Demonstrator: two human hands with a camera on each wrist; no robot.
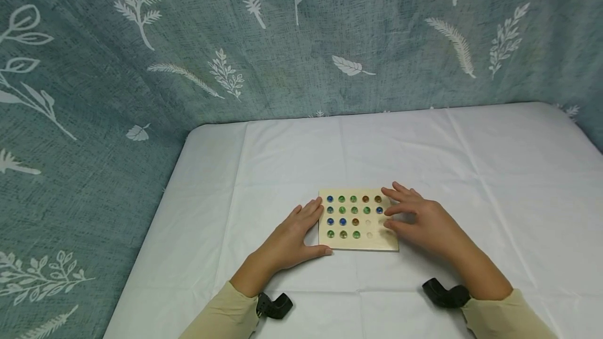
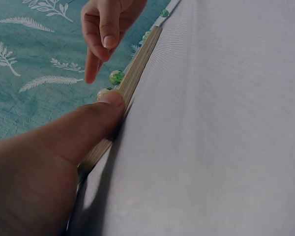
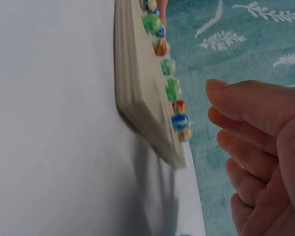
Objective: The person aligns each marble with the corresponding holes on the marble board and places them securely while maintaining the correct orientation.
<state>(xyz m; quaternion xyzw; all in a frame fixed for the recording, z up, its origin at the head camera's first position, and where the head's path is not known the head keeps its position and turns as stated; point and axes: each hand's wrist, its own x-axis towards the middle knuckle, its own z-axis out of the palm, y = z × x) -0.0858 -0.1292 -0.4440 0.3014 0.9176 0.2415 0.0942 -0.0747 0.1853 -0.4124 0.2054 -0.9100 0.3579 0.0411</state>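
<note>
A square pale wooden board point(image 1: 358, 219) studded with rows of blue, green and orange glass marbles point(image 1: 354, 210) lies flat near the front middle of a table covered in a white cloth point(image 1: 424, 150); a few sockets at its near right look unfilled. The person's left hand point(image 1: 294, 237) rests against the board's left edge, fingers straight along that side and thumb point(image 2: 96, 123) pressed to the near edge, apparently to keep the board from sliding. The right hand point(image 1: 419, 218) hovers over the board's right side, fingers loosely spread and gripping nothing, placed as if ready to reach the marbles there. Cream sleeves point(image 1: 506, 315) and black wrist mounts point(image 1: 445, 293) show at the near edge. A teal fabric backdrop printed with white leaves point(image 1: 141, 56) hangs behind and to the left.
</note>
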